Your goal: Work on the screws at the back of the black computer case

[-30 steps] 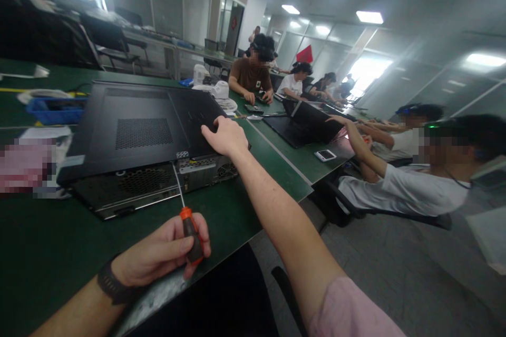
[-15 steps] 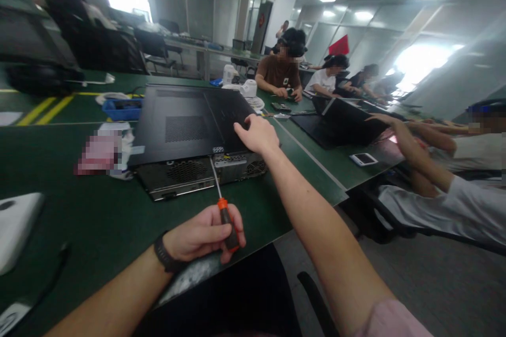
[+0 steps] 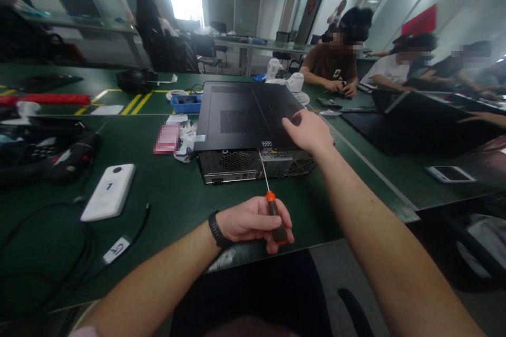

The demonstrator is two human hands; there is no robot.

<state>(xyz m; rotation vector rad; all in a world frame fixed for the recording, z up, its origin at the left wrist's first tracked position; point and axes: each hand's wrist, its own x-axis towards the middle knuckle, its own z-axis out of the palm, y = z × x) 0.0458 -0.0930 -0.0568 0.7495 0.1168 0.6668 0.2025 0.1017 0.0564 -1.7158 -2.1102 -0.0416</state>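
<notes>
A black computer case (image 3: 237,97) lies flat on the green table, its perforated metal rear face turned toward me. My left hand (image 3: 253,221) is closed around the handle of a screwdriver (image 3: 271,199) with an orange and dark grip. Its thin shaft slants up to the rear of the case, just under the edge of the top panel. Whether the tip sits on a screw is too small to tell. On the right part of the panel rests my right hand (image 3: 312,130), thumb stretched out and other fingers partly hidden, holding nothing visible.
Left of the case are a blue tray (image 3: 190,105), a crumpled packet (image 3: 185,142) and a white power bank (image 3: 110,192) near dark cables. A white phone (image 3: 450,174) lies at right. Co-workers (image 3: 336,66) sit along the table's far right side.
My view has turned left, so the case and both hands appear farther right. The screwdriver stays at the case's rear edge and my right hand stays on the panel.
</notes>
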